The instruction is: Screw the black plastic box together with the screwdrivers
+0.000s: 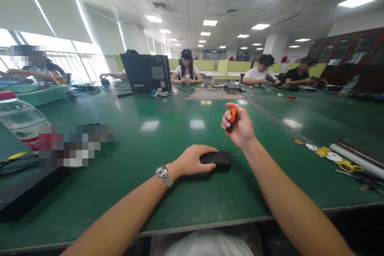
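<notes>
Green tabletop (192,202) spreads beneath your arms, which reach in from the lower corners and angle toward each other. A silver watch (164,176) circles your left wrist. Your left hand (190,160) clasps the left end of a small black box (221,163), thumb along its near side, fingers toward its far side. That box rests on the table ahead of you, a little right of the middle, dark and straight-edged, its left part covered by your hand. Your right hand (242,128) is raised above it, fingers curled around the orange and black handle of a screwdriver (233,115). The thin shaft slants down and leftward to the box's top; the tip is too small to tell whether it sits in a screw.

To your left lies a long black bar (33,188), with a dark cable (18,163) and a red-capped bottle (22,118) beyond. A blurred patch hides what sits beside the bottle. On your right, well apart from your hands, are yellow-handled scissors (349,167). Farther off, gloves (160,93) lie by a big black computer case (144,74), and a teal basket (45,94) stands at left. Beyond, a person (192,74) in a white top sits facing you.
</notes>
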